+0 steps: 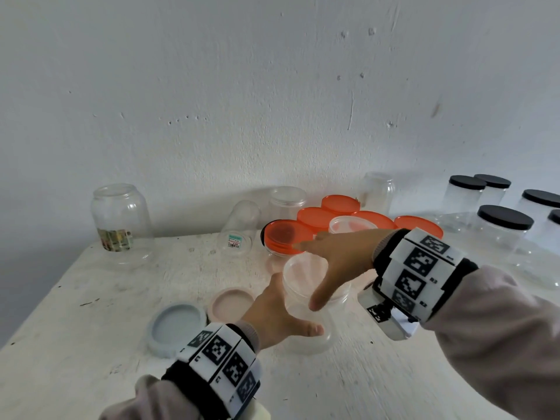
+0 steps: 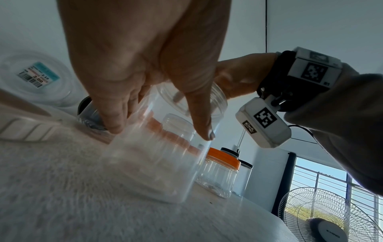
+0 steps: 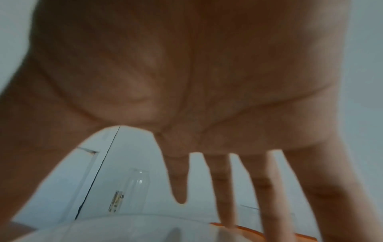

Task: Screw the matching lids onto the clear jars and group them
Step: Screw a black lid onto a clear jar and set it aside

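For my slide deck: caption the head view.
Left hand grips an open clear jar while the right hand reaches toward orange lids.
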